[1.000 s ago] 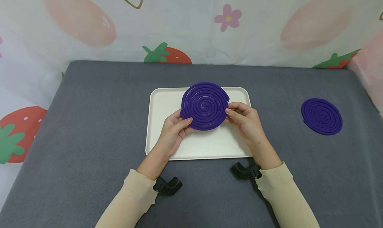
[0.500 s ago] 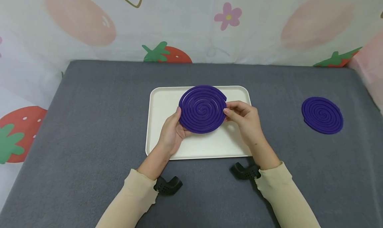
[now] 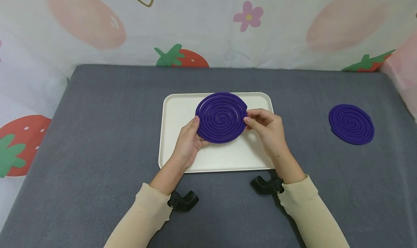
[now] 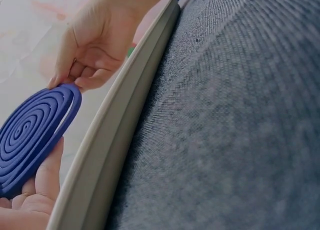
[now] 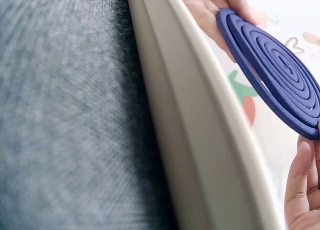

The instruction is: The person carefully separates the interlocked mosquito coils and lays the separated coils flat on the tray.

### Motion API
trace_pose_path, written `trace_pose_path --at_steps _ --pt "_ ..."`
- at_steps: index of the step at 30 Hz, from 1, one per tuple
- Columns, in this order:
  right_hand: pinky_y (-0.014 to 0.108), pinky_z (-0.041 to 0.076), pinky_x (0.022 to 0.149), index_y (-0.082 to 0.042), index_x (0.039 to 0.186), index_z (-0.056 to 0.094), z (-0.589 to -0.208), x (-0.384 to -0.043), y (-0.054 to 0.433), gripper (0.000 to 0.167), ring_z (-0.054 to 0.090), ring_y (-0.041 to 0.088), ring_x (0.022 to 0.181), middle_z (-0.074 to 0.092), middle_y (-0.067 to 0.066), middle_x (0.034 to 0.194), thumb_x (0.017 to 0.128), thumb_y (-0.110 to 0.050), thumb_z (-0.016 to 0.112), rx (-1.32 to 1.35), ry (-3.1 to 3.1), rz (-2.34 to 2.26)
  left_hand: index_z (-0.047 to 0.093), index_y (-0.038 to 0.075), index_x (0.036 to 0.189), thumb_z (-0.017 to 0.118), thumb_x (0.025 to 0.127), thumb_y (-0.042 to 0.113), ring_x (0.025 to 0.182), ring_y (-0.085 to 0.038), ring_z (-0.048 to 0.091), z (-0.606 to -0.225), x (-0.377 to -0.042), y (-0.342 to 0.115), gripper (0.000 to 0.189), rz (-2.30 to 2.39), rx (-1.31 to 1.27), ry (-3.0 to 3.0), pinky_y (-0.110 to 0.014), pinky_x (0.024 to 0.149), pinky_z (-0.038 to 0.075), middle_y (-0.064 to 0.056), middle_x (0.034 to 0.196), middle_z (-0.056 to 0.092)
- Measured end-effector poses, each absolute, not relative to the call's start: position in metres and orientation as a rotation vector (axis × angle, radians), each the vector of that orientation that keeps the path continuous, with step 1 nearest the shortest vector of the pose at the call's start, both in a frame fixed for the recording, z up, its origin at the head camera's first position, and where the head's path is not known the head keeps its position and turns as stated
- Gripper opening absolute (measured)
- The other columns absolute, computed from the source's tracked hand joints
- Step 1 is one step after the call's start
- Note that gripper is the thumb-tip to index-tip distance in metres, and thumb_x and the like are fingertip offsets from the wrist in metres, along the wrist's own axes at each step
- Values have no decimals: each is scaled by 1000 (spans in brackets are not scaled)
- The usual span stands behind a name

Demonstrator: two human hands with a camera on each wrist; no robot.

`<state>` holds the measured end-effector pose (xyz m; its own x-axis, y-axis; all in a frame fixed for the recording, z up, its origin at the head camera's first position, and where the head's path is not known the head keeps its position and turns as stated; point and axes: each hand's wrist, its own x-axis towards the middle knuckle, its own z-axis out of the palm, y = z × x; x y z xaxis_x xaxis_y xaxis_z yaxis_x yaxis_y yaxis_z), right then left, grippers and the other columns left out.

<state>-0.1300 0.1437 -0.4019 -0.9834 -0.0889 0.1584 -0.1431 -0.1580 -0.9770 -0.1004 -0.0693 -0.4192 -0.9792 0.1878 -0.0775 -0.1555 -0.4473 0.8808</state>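
Observation:
A round purple spiral coaster [image 3: 221, 117] is held up above the white tray [image 3: 224, 161], tilted with its face towards the head camera. At its left edge my left hand [image 3: 187, 143] grips it, thumb along the rim and fingers underneath. On the opposite side my right hand [image 3: 265, 130] pinches the rim between thumb and fingers, close to the coil's outer end. In the left wrist view the coaster [image 4: 35, 132] shows a gap between its outer turns. The right wrist view has the same coaster [image 5: 275, 69] edge-on above the tray wall [image 5: 200, 120].
A second purple spiral coaster [image 3: 352, 124] lies flat on the grey cloth [image 3: 97, 132] at the right of the table. Behind the table's far edge hangs a white curtain [image 3: 208, 27] printed with strawberries and flowers. Black wrist mounts [image 3: 183, 201] stick out below both hands.
The coaster has come slightly down and to the left and tips flatter. My left thumb has slid from its face to its left rim. The right hand keeps its pinch.

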Motion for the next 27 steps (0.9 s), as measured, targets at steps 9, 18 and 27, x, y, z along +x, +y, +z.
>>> trace_pose_path --at_steps 9,18,27 --pt "24 55 58 -8 85 69 -402 -130 143 22 60 11 63 66 0 74 84 13 61 195 -2030 2330 45 -11 130 33 105 22 91 -15 67 -420 -101 -68 43 2500 14 1634 -38 84 54 -29 115 60" --pt "23 55 59 -14 82 70 -401 -134 147 29 61 9 63 67 -2 75 84 14 61 167 -2005 2331 56 -16 115 48 98 5 80 -12 67 -419 -102 -67 28 2556 -61 1765 -29 72 57 -9 91 68" --pt "23 55 60 -10 85 69 -401 -134 148 26 61 9 64 67 -2 77 85 14 60 210 -2012 2296 53 -17 117 43 100 6 79 -12 68 -416 -101 -67 30 2566 -72 1718 -29 71 57 -12 92 68"
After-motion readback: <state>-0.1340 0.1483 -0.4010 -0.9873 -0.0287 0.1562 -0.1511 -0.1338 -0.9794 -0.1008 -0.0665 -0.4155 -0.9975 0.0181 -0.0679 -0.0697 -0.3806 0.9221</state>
